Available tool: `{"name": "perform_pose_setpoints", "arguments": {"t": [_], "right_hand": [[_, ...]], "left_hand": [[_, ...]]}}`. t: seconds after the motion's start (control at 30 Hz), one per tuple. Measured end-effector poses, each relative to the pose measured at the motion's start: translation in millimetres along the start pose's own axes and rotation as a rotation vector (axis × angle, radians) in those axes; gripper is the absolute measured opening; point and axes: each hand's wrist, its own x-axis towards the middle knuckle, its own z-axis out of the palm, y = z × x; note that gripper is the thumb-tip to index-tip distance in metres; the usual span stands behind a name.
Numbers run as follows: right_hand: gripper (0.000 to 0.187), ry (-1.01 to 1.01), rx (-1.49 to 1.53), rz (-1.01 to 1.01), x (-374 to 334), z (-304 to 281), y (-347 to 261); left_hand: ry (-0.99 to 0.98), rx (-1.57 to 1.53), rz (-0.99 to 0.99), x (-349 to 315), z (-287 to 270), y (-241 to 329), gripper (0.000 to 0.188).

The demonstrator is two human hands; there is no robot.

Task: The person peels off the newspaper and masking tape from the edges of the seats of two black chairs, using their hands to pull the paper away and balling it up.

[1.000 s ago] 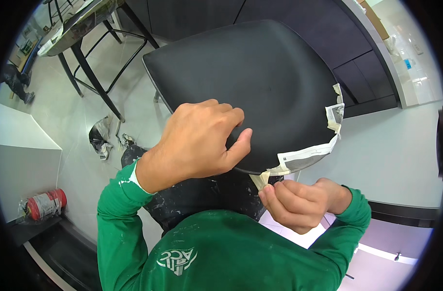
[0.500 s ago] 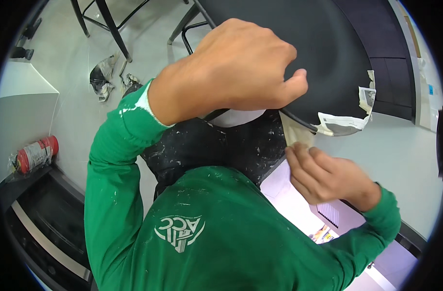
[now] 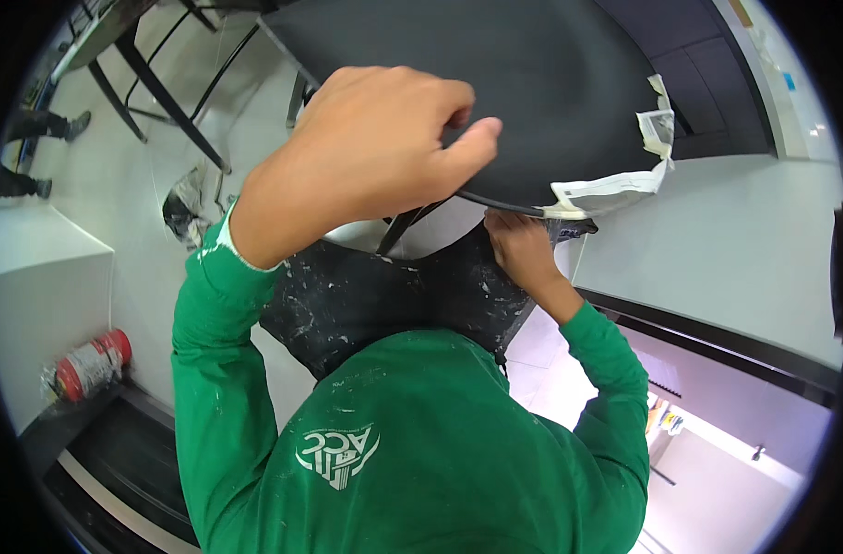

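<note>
A black flat top with a rounded edge (image 3: 532, 102) lies in front of me, likely a tabletop. Pale masking tape with pieces of printed paper (image 3: 606, 187) runs along its right-hand rim. Over the top's near left part is my left hand (image 3: 384, 138), its fingers curled and thumb standing apart; the fingertips are hidden beneath the hand. My right hand (image 3: 523, 247) is closed at the near rim, beside the tape's end, with its fingertips tucked against the underside. What those fingers hold is hidden. A dark crumpled flap (image 3: 576, 229) shows just under the tape.
On the floor at left lie crumpled dark and white scraps (image 3: 186, 208) by a dark table leg (image 3: 172, 92). A red fire extinguisher (image 3: 94, 365) rests at lower left. A light grey counter (image 3: 717, 240) stands at right. Another person's feet (image 3: 75, 126) show far left.
My right hand has moved up and left to the rim; the cream strip it pinched no longer shows. My left hand appears lower and further left as the whole view shifts.
</note>
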Motion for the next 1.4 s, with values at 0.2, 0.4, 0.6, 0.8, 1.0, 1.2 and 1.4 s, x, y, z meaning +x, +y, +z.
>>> {"name": "perform_pose_setpoints", "arguments": {"t": [0.2, 0.4, 0.6, 0.8, 1.0, 1.2, 1.4], "right_hand": [[0.017, 0.273, 0.017, 0.073, 21, 43, 21], [0.017, 0.412, 0.041, 0.173, 15, 31, 25], [0.015, 0.338, -0.067, 0.361, -17, 3, 18], [0.01, 0.567, -0.031, 0.426, -5, 10, 48], [0.013, 0.844, -0.176, 0.409, -36, -24, 89], [0.021, 0.973, -0.137, 0.401, -53, -42, 110], [0.029, 1.124, 0.379, 0.441, -61, -94, 68]], "left_hand": [[-0.098, -0.048, -0.014, 7, -11, 11, 0.036], [-0.241, -0.062, -0.064, 12, -25, 23, 0.035], [-0.298, -0.074, -0.035, 16, -22, 20, 0.034], [-0.315, -0.091, -0.081, 12, -19, 16, 0.03], [-0.306, -0.189, -0.139, 8, -14, 16, 0.028], [-0.34, -0.22, -0.16, 8, -16, 14, 0.034], [-0.526, -0.32, -0.06, 13, -32, 28, 0.061]]}}
